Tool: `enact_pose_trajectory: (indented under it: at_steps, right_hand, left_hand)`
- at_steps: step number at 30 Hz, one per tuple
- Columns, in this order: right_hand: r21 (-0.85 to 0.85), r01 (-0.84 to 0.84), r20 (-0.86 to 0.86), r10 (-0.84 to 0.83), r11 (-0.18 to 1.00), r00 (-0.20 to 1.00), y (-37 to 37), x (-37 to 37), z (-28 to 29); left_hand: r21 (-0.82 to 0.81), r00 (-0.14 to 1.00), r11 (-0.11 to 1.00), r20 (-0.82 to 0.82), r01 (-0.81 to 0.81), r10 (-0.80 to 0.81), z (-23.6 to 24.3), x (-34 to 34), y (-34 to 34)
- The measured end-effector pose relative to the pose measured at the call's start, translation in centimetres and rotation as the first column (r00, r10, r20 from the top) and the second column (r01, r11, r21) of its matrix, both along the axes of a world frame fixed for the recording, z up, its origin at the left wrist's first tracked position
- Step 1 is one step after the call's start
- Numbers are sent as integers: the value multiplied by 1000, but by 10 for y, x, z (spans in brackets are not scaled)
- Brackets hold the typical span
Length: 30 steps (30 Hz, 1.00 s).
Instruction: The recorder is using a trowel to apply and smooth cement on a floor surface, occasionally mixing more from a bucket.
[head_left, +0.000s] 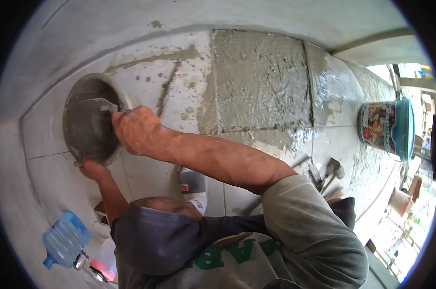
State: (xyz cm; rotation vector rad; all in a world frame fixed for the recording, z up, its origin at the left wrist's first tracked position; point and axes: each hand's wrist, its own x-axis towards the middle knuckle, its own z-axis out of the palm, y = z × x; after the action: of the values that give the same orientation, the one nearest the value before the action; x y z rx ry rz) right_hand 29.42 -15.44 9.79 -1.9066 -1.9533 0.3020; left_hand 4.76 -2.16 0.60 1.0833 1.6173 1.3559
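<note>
At the left, a cement-smeared bucket (123, 98) stands on the floor, with wet grey cement inside. My right arm reaches across to it. My right hand (138, 130) is closed around the handle of a trowel (107, 105), whose blade is down inside the bucket and partly lost against the cement. Against the near rim rests my left hand (94, 169), its fingers curled over the edge and partly hidden. Beyond my right forearm lies a rectangular bed of wet mortar (263, 79), between pale floor tiles.
A thin bar (170, 89) lies on the splattered tiles. At the right stands a teal-lidded pail (384, 127); a mallet (334, 169) lies nearer me. A clear blue water jug (66, 239) is at the lower left. Walls border the floor at left and far side.
</note>
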Motion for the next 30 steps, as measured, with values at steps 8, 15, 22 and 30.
enact_pose_trajectory:
  at_steps: [8, 15, 22, 30]
  right_hand:
    - [-73, 181, -437, -194, 981, 878, -54, 45, -11]
    - [-430, 821, -86, -923, 375, 376, -211, 215, -127]
    - [-256, 956, 264, -941, 144, 212, -309, 338, -128]
    - [-417, 900, 160, -964, 129, 212, -280, 375, -145]
  left_hand:
    - [-68, 717, 973, -665, 223, -210, -30, -46, 28]
    - [-92, 869, 996, -493, -20, -29, -31, -43, 32]
    - [-89, 54, 979, -993, 185, -100, -33, -78, 44]
    - [-111, 181, 987, -975, 117, -131, -37, -126, 77]
